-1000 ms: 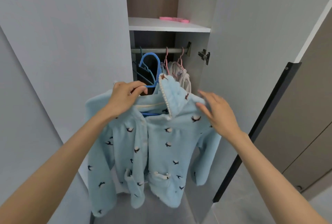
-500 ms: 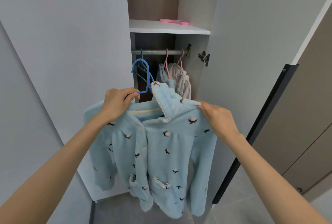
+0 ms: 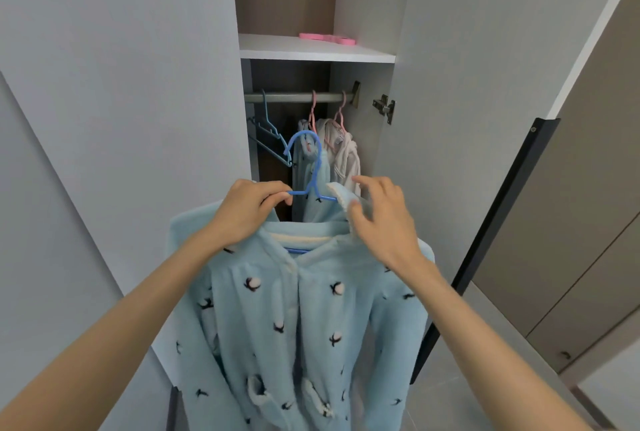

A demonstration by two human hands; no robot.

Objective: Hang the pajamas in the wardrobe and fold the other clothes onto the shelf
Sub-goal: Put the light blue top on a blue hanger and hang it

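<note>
Before the open wardrobe point(image 3: 467, 84), the left hand point(image 3: 249, 212) grasped the blue hanger point(image 3: 317, 171) carrying the pajama top point(image 3: 311, 326), while just beside those fingers the right hand point(image 3: 384, 226) pinched its collar.

Entry: no readable text, label, brand or number in view. Pajama top point(image 3: 294, 309) in my grip, lower centre: printed motifs only, no lettering. Small patch on white garment point(image 3: 347, 162), centre frame: too small to read.

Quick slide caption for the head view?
Left hand holds blue hanger bearing pajama top below wardrobe rail; right hand at its collar.
</note>
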